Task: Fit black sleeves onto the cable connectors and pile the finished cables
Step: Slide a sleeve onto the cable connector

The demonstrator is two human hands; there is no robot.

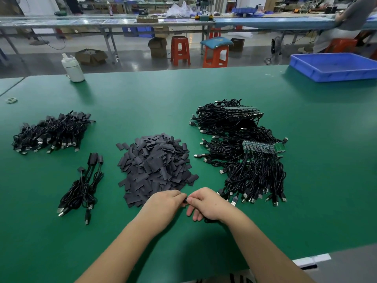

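Both grips, left [166, 201] and right [206, 203], pinch one light, limp sleeve [185, 200] between them; hold its edges, connector hidden.

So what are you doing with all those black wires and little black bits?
A person's left hand and right hand meet over a small black piece, probably a sleeve going onto a cable end. Behind lies the heap of sleeves. Unsleeved cables wait on the right; finished ones are piled left.
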